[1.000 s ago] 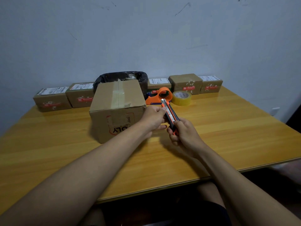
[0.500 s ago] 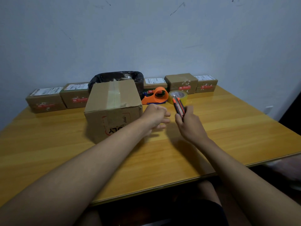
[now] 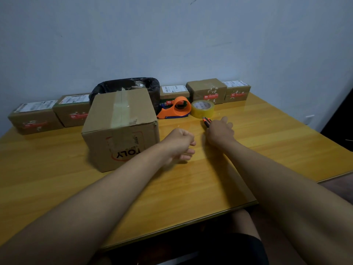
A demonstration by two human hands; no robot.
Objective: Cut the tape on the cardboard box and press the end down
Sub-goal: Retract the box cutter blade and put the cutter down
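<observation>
A cardboard box (image 3: 122,127) stands on the wooden table (image 3: 257,142), left of centre, with a strip of clear tape (image 3: 119,109) running over its top. My left hand (image 3: 179,144) hovers just right of the box, fingers loosely curled, holding nothing. My right hand (image 3: 219,131) is stretched farther back and right, low over the table, with an orange and black utility knife (image 3: 206,121) in its grip. Only the knife's front end shows beyond my fingers.
An orange tape dispenser (image 3: 175,109) and a yellowish tape roll (image 3: 202,109) lie behind my right hand. A black-lined bin (image 3: 129,86) stands behind the box. Several small parcels (image 3: 34,117) line the wall. The table's front edge runs near my lap.
My left hand let go of the knife and stayed by the box. My right hand carried the knife away to the back right, down toward the table near the tape roll.
</observation>
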